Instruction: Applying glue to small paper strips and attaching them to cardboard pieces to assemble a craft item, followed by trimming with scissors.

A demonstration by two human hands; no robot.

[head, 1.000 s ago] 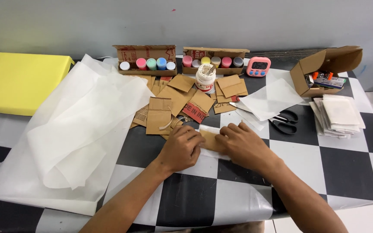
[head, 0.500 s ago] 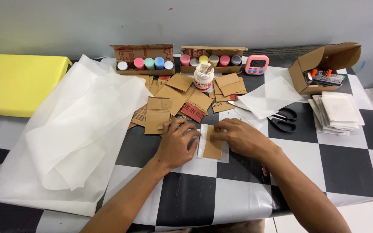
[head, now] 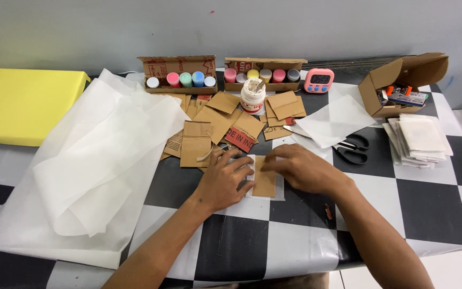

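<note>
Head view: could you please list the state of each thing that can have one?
Cardboard piece: flat on white paper, under both hands.
Left hand: pressing down on it.
Right hand: pressing down on it.
Scissors: shut, lying flat.
Box: open.
Glue jar: open, stick inside.

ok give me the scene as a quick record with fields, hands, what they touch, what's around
left hand: flat on the table, fingertips on a white sheet under a cardboard piece
right hand: pressing on the right edge of the same piece
surface: black and white checkered table
behind hands: pile of cardboard pieces, white jar, two trays of paint pots
left side: large white paper sheets, yellow pad
right side: black scissors, pink timer, open cardboard box
</note>
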